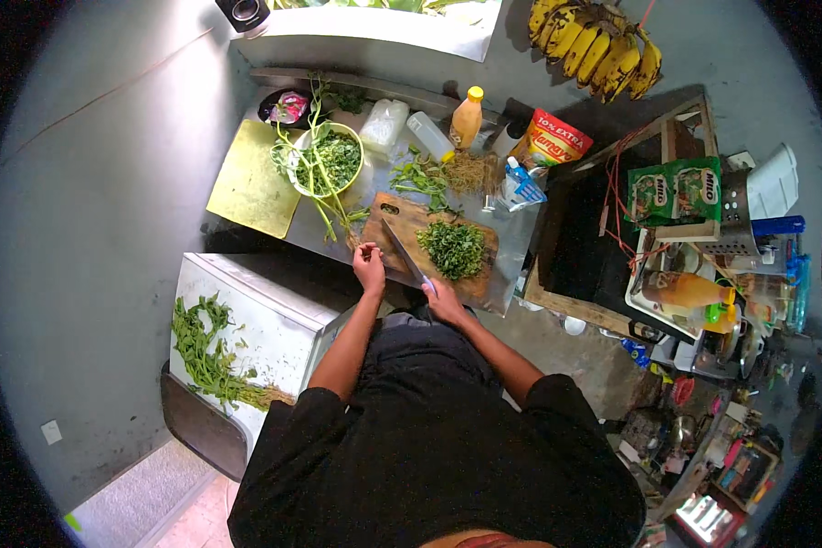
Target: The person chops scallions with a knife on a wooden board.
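Observation:
My right hand point(442, 299) is closed around the handle of a kitchen knife point(403, 251), whose blade points up and left over a wooden cutting board point(381, 241). Chopped green leaves point(452, 250) lie heaped on the board. At the board's left edge, my left hand point(369, 266) has bent fingers beside the root end of a long leafy stalk point(327, 179); whether it grips the roots cannot be told. The stalk leans across a white bowl point(358, 175) of chopped greens. More leafy stems point(416, 179) with roots lie behind the board.
A bundle of greens point(205, 342) lies on a white appliance top point(246, 291) at left. Behind the board stand a sauce bottle point(466, 120), a tipped clear bottle point(430, 137) and a red pouch point(553, 139). A yellow board point(255, 181) lies left of the bowl. Bananas point(592, 51) hang above.

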Demonstrator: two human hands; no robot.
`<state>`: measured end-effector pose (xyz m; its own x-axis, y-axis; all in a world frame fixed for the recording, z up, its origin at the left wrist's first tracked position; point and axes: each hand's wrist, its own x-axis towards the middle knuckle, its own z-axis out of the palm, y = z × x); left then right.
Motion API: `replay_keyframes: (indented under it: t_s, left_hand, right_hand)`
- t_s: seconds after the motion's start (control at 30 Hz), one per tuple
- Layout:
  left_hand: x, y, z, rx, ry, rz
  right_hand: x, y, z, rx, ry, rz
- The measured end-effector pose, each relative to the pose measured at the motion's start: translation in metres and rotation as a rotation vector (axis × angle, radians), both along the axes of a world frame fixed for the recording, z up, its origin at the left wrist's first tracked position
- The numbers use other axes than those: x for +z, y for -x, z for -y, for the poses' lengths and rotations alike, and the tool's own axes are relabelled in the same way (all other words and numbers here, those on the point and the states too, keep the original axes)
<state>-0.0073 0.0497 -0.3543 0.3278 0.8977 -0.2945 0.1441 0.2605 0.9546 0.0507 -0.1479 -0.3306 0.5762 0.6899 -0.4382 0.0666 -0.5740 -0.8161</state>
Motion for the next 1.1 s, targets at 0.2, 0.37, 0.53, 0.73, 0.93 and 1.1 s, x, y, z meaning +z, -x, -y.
replay_keyframes:
  t_s: [0.2, 0.37, 0.53, 0.73, 0.93, 1.1]
  left_hand:
    - [0.030, -0.021, -0.003, -0.318, -0.422, -0.367]
    - [0.054, -0.038, -0.018, -0.331, -0.733, -0.672]
    - [0.052, -0.045, -0.047, -0.469, -0.596, -0.844]
    - [0.047, -0.041, -0.060, -0.476, -0.500, -0.902]
    - [0.055, -0.035, -0.058, -0.465, -0.595, -0.805]
    - [0.076, -0.036, -0.044, -0.368, -0.950, -0.515]
  right_hand:
    - [-0.012, 0.002, 0.021, -0.273, 0.097, 0.025]
    - [-0.021, 0.009, 0.031, -0.276, 0.017, 0.093]
    - [-0.035, 0.008, 0.035, -0.271, -0.052, 0.102]
    - [-0.044, 0.004, 0.038, -0.244, 0.026, 0.069]
    - [-0.026, 0.003, 0.035, -0.237, 0.025, 0.069]
    - [-0.019, -0.001, 0.035, -0.229, -0.010, 0.062]
